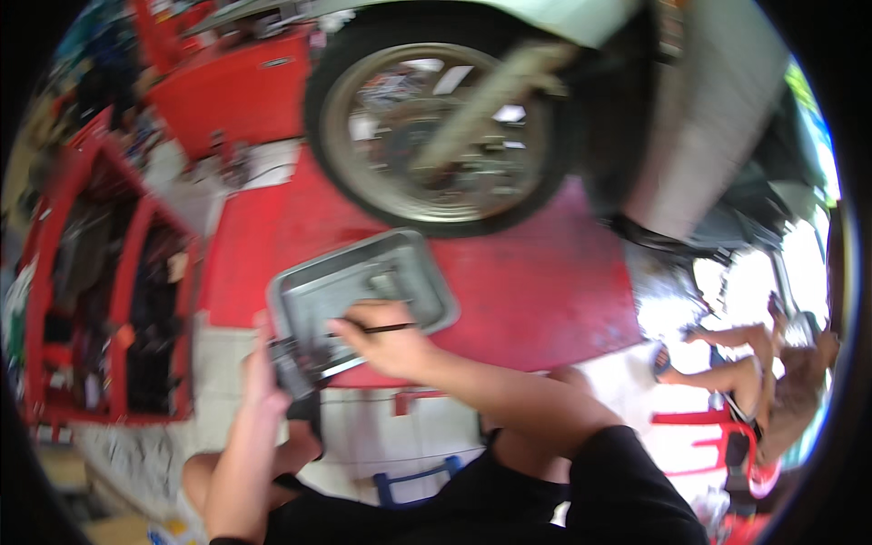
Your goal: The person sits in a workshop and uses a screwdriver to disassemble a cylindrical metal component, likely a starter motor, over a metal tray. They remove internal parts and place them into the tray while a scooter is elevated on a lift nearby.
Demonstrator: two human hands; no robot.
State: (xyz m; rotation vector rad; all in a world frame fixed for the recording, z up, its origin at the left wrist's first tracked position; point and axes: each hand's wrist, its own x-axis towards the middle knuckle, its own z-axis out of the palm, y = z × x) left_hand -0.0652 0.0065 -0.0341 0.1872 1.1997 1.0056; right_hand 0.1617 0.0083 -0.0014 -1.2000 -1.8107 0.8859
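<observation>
My left hand (262, 381) grips a dark metal part (292, 363) at the lower left corner of a grey metal tray (423, 269). My right hand (381, 345) is closed on a thin black tool (395, 327) over the tray, just right of that part. A small metal piece (383, 280) lies inside the tray, too blurred to identify. The tray rests on a red platform (536, 309) below the front wheel (427, 218) of a light-coloured scooter (699, 109).
At the left stands an open red rack (182, 318) with dark items inside. A red cabinet (227, 100) is behind. A person (745, 381) sits on a red stool (690, 420) at the right. A blue stool (409, 486) is below me.
</observation>
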